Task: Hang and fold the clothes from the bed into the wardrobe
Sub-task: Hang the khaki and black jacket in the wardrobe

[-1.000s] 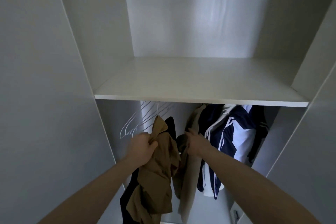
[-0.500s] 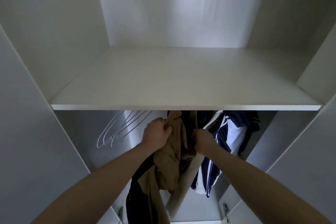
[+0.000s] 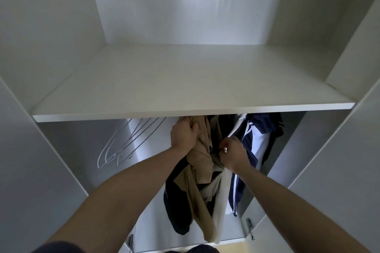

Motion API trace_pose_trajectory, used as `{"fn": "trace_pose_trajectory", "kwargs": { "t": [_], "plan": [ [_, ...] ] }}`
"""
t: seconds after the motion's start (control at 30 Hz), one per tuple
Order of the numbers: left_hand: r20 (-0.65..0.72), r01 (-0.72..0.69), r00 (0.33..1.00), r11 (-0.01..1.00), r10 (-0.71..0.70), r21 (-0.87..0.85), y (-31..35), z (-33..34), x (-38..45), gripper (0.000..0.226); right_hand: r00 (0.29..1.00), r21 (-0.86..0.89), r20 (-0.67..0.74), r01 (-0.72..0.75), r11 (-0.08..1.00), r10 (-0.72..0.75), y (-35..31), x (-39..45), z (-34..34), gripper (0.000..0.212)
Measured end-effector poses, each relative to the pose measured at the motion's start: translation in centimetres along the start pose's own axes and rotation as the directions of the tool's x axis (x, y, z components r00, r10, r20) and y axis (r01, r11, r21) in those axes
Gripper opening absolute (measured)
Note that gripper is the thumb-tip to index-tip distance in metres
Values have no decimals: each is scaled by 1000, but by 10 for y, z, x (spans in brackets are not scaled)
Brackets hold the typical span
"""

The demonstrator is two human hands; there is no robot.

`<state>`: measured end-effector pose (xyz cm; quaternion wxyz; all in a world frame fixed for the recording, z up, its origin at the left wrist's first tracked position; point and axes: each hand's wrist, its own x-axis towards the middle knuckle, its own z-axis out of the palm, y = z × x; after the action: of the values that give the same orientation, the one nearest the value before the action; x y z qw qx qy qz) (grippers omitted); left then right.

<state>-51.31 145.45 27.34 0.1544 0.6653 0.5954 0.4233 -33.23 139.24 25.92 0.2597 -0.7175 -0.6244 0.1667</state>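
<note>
We hold a crumpled tan cotton garment (image 3: 202,162) up inside the white wardrobe (image 3: 320,146), its top bunched just under the front edge of the wide white shelf (image 3: 185,84) and its lower folds hanging down past our forearms. Our left hand (image 3: 183,134) grips the top of it, fingers curled tightly into the cloth. Our right hand (image 3: 233,155) is just beside it, fingers curled and pinching into the fabric at the garment's right side; exactly which layer it pinches we cannot tell. A navy and white striped jacket (image 3: 255,141) hangs touching our right hand. A dark garment (image 3: 174,205) hangs below our left wrist. Several empty white wire hangers (image 3: 127,144) hang well to the left.
</note>
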Motion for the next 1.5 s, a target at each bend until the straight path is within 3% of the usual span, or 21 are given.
{"fn": "trace_pose_trajectory", "kwargs": {
  "t": [0.2, 0.53, 0.8, 1.1, 1.23, 1.33, 1.5],
  "plan": [
    [3, 26, 1000, 999, -26, -31, 14, 18, 20, 32, 998, 55, -58, 20, 998, -17, 12, -4, 0, 18],
    [129, 116, 983, 985, -132, 128, 10, 61, 33, 30, 997, 9, -69, 32, 999, -32, 33, -6, -8, 27],
    [275, 158, 939, 969, -208, 191, -2, 78, 53, 28, 996, 74, -59, 64, 995, -60, 48, -2, 5, 20],
    [386, 183, 909, 983, -157, -31, -35, 52, 15, 65, 993, 7, 44, 112, 994, -112, 40, -13, 15, 38],
    [483, 174, 868, 982, -115, -78, -50, 16, -8, 60, 987, -20, 57, 149, 989, -147, 18, -14, 21, 41],
    [395, 141, 910, 990, -124, -15, -64, -17, -18, 51, 978, 9, 77, 194, 981, -194, -2, -13, 24, 40],
    [44, 164, 980, 910, -195, 382, -107, -71, -16, 70, 958, 68, 82, 269, 961, -275, -22, -13, 37, 36]
  ]
}}
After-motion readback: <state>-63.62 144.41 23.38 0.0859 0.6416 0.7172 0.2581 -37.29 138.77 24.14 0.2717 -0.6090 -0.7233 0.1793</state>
